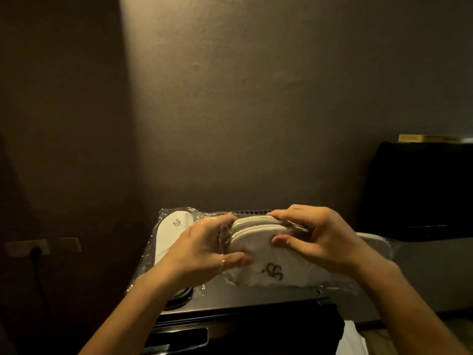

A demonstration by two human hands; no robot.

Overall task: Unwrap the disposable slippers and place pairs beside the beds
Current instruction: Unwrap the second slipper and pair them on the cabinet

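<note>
Both our hands work one pair of slippers (266, 252) above the dark cabinet top (256, 295): left hand (204, 249) pinching clear wrap (225, 242), right hand (314, 239) clasping the pair. Another wrapped pair (171, 234) waits at its left edge; no pair placed yet

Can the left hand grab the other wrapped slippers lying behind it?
Probably yes, but not right now. The wrapped pair lies just behind the left hand with nothing between them, but that hand's fingers are busy gripping the plastic on the slippers both hands hold.
</note>
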